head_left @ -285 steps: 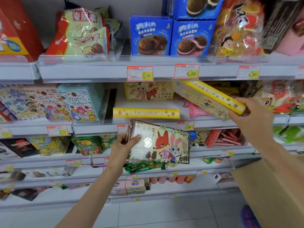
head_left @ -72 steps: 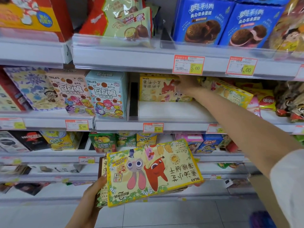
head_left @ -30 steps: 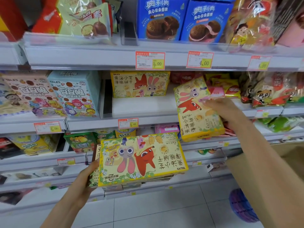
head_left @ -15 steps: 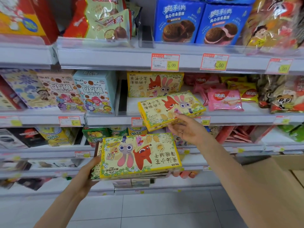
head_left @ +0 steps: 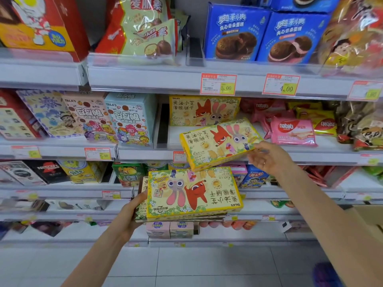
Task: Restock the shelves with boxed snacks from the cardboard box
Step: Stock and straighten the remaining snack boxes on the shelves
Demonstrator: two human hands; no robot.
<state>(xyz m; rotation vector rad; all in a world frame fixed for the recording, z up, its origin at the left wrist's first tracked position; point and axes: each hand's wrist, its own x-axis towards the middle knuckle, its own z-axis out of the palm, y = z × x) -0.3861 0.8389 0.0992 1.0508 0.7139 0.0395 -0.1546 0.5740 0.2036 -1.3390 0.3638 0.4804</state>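
My right hand (head_left: 269,157) pinches the right end of a yellow fox-and-rabbit biscuit box (head_left: 219,142), held tilted at the front edge of the middle shelf (head_left: 145,154). A matching yellow box (head_left: 204,110) stands upright at the back of that shelf. My left hand (head_left: 130,212) grips the left end of a stack of the same boxes (head_left: 193,193) held flat below, top box printed upside down to me. A corner of the cardboard box (head_left: 369,216) shows at the right edge.
Pastel cookie boxes (head_left: 128,119) stand left of a black divider (head_left: 163,123). Pink and yellow wafer packs (head_left: 292,131) lie to the right. Blue sandwich-cookie boxes (head_left: 265,36) fill the shelf above. Lower shelves hold small boxes; the floor is grey tile.
My right hand has lifted the yellow box up and rightward to the middle shelf's edge. The stack in my left hand has stayed about where it was.
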